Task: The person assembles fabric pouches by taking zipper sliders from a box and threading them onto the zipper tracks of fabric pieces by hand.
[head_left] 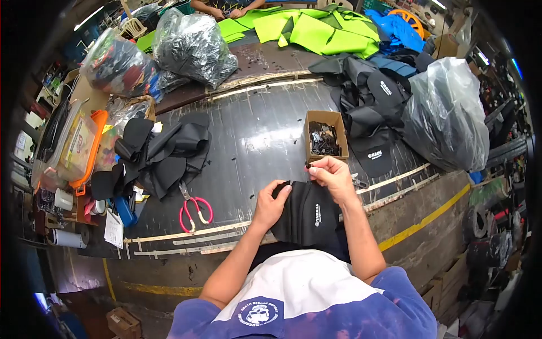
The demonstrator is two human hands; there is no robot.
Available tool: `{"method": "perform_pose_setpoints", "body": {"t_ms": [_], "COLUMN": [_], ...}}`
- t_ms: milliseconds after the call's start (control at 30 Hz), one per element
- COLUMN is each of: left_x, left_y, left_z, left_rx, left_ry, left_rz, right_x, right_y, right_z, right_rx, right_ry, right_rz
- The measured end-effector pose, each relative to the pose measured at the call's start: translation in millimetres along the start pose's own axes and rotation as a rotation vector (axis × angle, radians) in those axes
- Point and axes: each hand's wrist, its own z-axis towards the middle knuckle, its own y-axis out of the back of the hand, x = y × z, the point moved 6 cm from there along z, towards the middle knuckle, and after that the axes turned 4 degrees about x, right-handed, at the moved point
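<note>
My left hand [271, 202] is closed on the left edge of a black cap piece [302, 217] with white YAMAHA lettering. The piece hangs folded in front of my shirt, over the table's near edge. Pinched between the thumb and fingertips of my right hand [333, 176] is a small black part [309, 166], too small to name. That hand is just above the cap piece's right side. Right behind it stands an open cardboard box [309, 141] holding many small black parts [324, 139].
Red-handled scissors [196, 214] lie to the left, beside a pile of black fabric pieces [164, 150]. More black YAMAHA pieces [375, 116] and a plastic bag [449, 116] sit on the right. Lime-green sheets [316, 31] lie at the back, near another person's hands [226, 12].
</note>
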Motion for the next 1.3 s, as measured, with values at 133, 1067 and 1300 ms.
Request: {"method": "perform_pose_setpoints", "body": {"t_ms": [133, 1067, 1300], "left_x": [-8.2, 16.5, 10.9], "left_y": [-18.6, -39.1, -38.3], "left_z": [6.6, 15.8, 14.1], "left_rx": [0.019, -0.031, -0.045], "left_ry": [-0.045, -0.155, -0.193], "left_rz": [0.092, 0.256, 0.266], "right_x": [-25.9, -68.9, -55.2], "right_y": [10.0, 21.9, 17.7], "right_z": [-5.1, -9.1, -15.5], "right_rx": [-0.049, 0.029, -0.028], "right_ry": [0.146, 0.162, 0.266], "right_rz": [-0.051, 0.012, -0.07]}}
